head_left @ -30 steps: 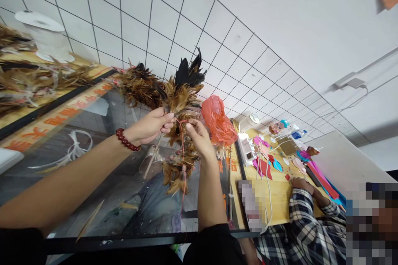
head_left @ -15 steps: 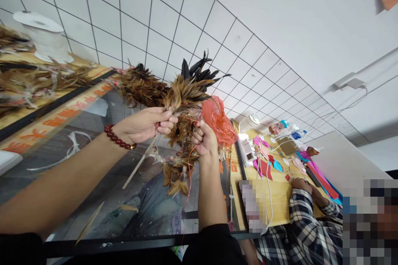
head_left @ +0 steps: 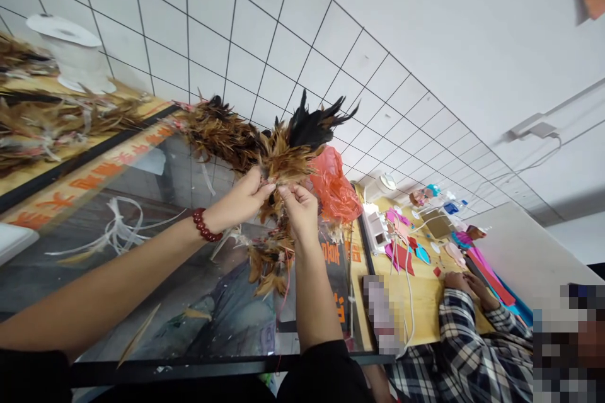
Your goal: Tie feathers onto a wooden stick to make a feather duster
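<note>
Both hands meet at a bundle of brown and black feathers (head_left: 295,148) held up over a glass table top (head_left: 155,227). My left hand (head_left: 246,195), with a red bead bracelet on its wrist, pinches the base of the bundle. My right hand (head_left: 297,204) pinches the same spot from the right, fingertips close to the left ones. A thin red string (head_left: 286,271) hangs down from the bundle among more loose feathers and a thin stick.
An orange plastic bag (head_left: 333,186) sits just right of the bundle. More feathers (head_left: 57,119) and a white spool (head_left: 70,53) lie at the left by the tiled wall. A person in a plaid shirt (head_left: 466,340) works at a cluttered wooden table (head_left: 420,289) on the right.
My right hand has gone from a fist pulling the red string to a fingertip pinch at the bundle's base. My left hand moved slightly right; the feather tips swung right.
</note>
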### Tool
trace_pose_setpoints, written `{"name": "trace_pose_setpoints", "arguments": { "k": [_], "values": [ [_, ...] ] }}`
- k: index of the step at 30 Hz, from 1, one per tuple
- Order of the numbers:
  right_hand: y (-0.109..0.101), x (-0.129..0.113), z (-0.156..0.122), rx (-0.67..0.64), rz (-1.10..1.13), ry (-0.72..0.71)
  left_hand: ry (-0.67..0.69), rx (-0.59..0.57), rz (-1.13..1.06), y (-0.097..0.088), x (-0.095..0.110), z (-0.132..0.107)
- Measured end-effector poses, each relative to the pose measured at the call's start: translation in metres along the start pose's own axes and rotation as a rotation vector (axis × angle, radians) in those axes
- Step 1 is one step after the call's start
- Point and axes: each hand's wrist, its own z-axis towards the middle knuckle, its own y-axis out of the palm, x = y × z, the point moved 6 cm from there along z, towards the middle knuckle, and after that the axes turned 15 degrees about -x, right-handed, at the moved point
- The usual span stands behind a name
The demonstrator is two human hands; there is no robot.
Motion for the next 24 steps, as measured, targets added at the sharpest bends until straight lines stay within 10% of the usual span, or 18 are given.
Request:
{"name": "trace_pose_setpoints", "arguments": {
  "k": [24],
  "values": [
    [-0.005,-0.001,0.001,0.091,0.018,0.015,-0.002,-0.052,0.332,0.011,0.004,-0.001]
  ]
}}
